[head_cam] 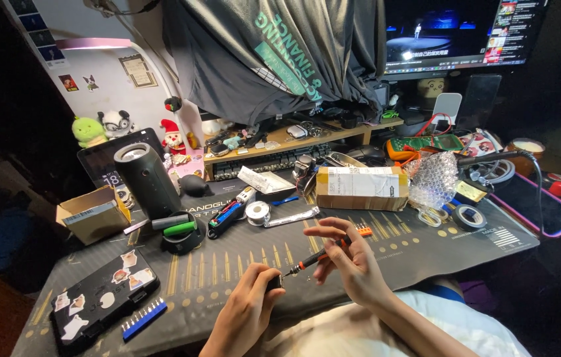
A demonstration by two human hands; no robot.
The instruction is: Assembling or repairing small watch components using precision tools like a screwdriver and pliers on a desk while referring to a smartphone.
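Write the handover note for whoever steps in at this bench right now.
Left hand: pinching a small dark part at the screwdriver's tip.
Right hand: holding the black and orange precision screwdriver by its shaft.
Bit rack and stickered case lie at the front left of the mat; the solder spool lies further back.
Done: tip meets part. Whether the part is finished, I cannot tell.

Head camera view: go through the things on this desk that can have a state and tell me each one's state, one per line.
Left hand: pinching a small part at the screwdriver's tip.
Right hand: holding the screwdriver.
Monitor: on, showing a video.
Phone: screen dark, lying flat.
Small cardboard box: open.
Long cardboard package: taped shut.
Black speaker: standing upright.
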